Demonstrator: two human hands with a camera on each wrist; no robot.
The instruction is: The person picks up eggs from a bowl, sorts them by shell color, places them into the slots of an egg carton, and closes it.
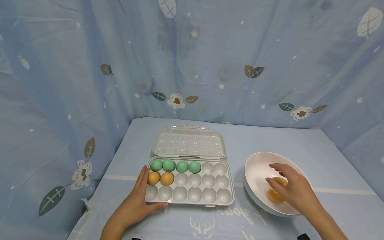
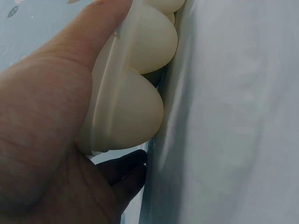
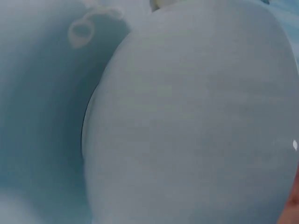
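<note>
At the back, a big blue cloth (image 1: 192,50) with leaves and flowers, hung up like a wall. In front, a pale blue tabletop (image 1: 255,140). On it, left of the middle, a long white tray (image 1: 195,180) with three rows of round cups (image 1: 209,195). Joined to its back edge, a pale lid (image 1: 189,144), folded back, probably to keep out of the way.

To the right, a deep white bowl (image 1: 257,175), near the tray but not touching, likely put there for an easy reach.

Next, left hand (image 1: 133,205) at the tray's front left corner: fingers straight along the side, thumb stretched along the front, touching but not wrapped round. Probably there to stop any sliding (light, by the look of it). Well apart from that, right hand (image 1: 295,191) over the bowl, thumb and fingers spread. No ball plainly between them (hard to be sure).

Smallest of all, the balls. In the bowl, at least two orange balls (image 1: 274,196), partly hidden. In the tray's middle row, two more, at the left end. Behind those, four green balls (image 1: 182,166), also from the left. One cup each, perhaps against rolling.
</note>
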